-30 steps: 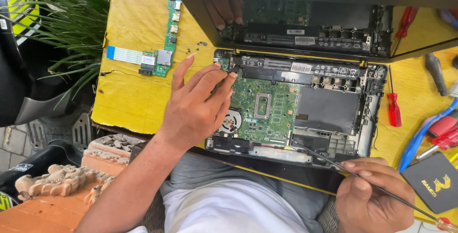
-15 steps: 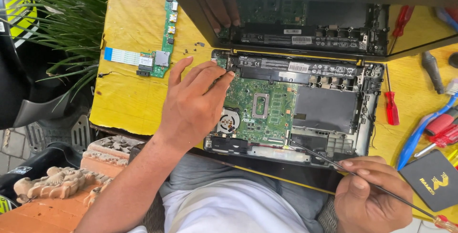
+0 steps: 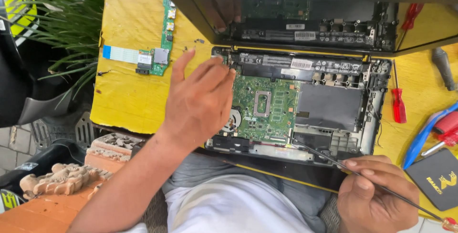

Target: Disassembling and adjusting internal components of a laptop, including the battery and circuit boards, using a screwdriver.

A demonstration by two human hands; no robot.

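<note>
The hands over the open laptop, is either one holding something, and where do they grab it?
The right hand pinches a long thin screwdriver along the middle of its shaft. The left hand holds nothing; it is over the laptop's left corner.

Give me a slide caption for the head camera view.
Left hand over an opened laptop's motherboard; right hand holds a thin probe.

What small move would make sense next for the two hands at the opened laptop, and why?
Probably bring the left hand down so its fingertips steady the top left corner of the green motherboard. That hand hovers over the corner, and the right hand holds a thin screwdriver whose tip sits at the board's lower edge in the open laptop base. Whether the tip is on a screw cannot be told.
</note>
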